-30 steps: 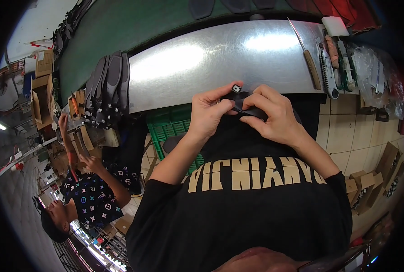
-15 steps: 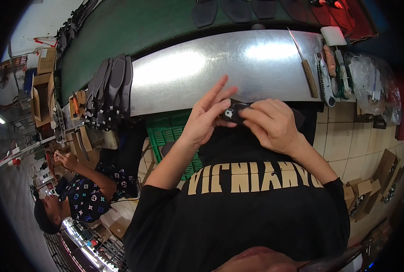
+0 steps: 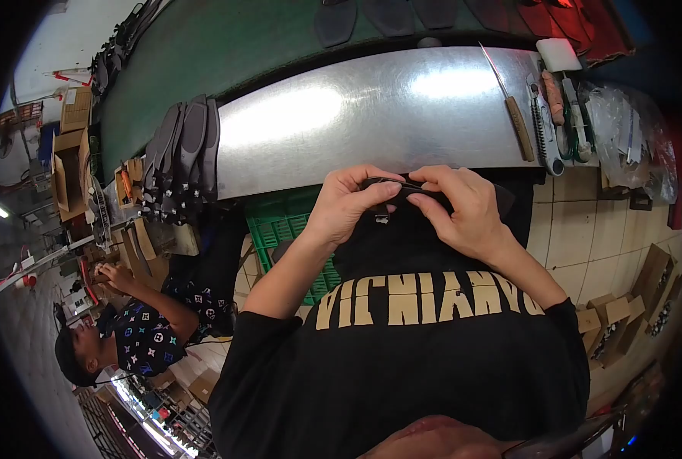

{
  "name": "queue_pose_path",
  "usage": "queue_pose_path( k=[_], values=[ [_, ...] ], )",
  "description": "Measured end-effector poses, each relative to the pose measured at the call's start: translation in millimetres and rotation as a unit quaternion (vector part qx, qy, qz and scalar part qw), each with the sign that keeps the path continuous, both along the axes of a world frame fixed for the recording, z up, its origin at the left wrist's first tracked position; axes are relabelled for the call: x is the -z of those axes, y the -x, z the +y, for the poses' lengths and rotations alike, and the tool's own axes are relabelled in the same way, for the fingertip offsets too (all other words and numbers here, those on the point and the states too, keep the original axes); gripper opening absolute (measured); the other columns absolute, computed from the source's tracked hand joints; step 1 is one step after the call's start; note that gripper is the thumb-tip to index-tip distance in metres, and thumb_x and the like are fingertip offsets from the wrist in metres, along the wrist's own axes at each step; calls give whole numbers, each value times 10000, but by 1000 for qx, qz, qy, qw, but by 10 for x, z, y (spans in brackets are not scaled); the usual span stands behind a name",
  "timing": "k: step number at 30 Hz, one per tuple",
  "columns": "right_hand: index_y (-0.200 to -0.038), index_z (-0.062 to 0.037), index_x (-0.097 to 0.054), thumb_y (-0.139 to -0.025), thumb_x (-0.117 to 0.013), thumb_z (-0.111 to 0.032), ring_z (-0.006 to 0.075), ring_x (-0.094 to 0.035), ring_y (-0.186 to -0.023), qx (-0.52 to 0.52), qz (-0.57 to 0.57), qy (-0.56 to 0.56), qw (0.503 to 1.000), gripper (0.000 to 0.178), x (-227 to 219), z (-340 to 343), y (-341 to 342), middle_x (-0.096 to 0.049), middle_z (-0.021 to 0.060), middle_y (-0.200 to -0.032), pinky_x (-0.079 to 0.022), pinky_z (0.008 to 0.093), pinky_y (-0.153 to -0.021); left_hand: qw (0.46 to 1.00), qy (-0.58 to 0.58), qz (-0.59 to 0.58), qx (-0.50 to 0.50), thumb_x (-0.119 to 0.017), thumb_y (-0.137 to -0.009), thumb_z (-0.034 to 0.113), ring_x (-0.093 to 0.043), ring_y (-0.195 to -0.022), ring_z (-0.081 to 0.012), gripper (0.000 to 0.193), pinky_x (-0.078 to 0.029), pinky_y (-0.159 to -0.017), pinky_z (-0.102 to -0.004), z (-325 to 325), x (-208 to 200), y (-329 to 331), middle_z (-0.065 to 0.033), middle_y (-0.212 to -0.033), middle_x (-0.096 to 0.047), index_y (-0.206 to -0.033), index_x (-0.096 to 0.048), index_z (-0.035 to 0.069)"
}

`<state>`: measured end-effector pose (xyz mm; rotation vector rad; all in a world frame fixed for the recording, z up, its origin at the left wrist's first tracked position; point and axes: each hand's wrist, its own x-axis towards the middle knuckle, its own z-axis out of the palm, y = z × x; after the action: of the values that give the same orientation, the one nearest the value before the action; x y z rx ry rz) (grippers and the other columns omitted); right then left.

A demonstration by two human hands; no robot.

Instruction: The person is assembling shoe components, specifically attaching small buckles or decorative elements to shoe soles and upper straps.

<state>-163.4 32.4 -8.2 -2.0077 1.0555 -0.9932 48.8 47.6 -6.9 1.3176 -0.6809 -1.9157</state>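
Note:
A dark sandal is held between my two hands, just off the near edge of the metal plate. My left hand pinches its strap end between thumb and fingers, and a small shiny ornament hangs below that thumb. On the other side my right hand is closed on the dark strap with thumb and fingertips. The sole shows only partly, sticking out behind my right hand; my fingers and the black shirt make the rest hard to make out.
The metal plate lies on a green bench. Sandals lean together at its left. At its right are an awl, a utility knife and plastic bags. A green crate stands below. Another person works at left.
My left fingers, raised and spread before, have folded down onto the sandal. The strap has turned, so the ornament that faced up now hangs lower. My right hand has shifted its grip slightly.

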Motion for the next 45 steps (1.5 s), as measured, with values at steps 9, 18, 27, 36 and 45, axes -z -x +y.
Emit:
queue_pose_path(
  k=[9, 18, 27, 36, 45],
  values=[
    [-915, -56, -645, -797, -727, -100, 210, -627, -630, -14, -65, -123, 990, 151, -24, -39, -16, -658, 89, -736, -466, 299, -588, 985, 136, -86, -54, -681, -842, 0, -574, -681, -46, 62, -451, -598, -190, 99, -33, 163, -26, -791, -657, -898, -654, -3],
    [-901, -26, -664, -798, -713, -108, 253, -617, -810, -79, -62, -84, 991, 140, -52, -448, 84, -656, 114, -880, -473, 357, -697, 932, 269, -205, -131, -687, -861, 16, -575, -663, -58, 93, -464, -599, -204, 72, 49, 152, -14, -794, -642, -947, -653, 4],
    [-1271, -27, -540, -828, -643, -65, 329, -509, -980, 284, 301, 124, 902, 457, 525, -693, 573, -556, 144, -1089, -424, 416, -865, 972, -22, 77, -219, -434, -971, 174, -650, -1079, -319, 468, -600, -794, -345, 16, 274, -239, -230, -1262, -567, -1375, -398, -59],
    [-1231, -13, -551, -920, -533, -3, 86, -563, -730, -21, -178, -308, 934, 312, 209, -67, 32, -611, 29, -788, -457, 228, -702, 898, -185, 281, -283, -656, -883, 241, -645, -1013, -238, 337, -510, -605, -239, -174, 306, 65, -119, -1103, -645, -1145, -575, 46],
    [-1357, -2, -499, -914, -552, 5, 90, -574, -726, -50, -159, -249, 954, 446, 440, 15, -100, -620, 40, -789, -459, 230, -669, 875, -189, 355, -270, -700, -837, 247, -600, -729, -158, 205, -388, -472, -229, -183, 389, 235, -40, -882, -653, -949, -611, 101]
  ],
)
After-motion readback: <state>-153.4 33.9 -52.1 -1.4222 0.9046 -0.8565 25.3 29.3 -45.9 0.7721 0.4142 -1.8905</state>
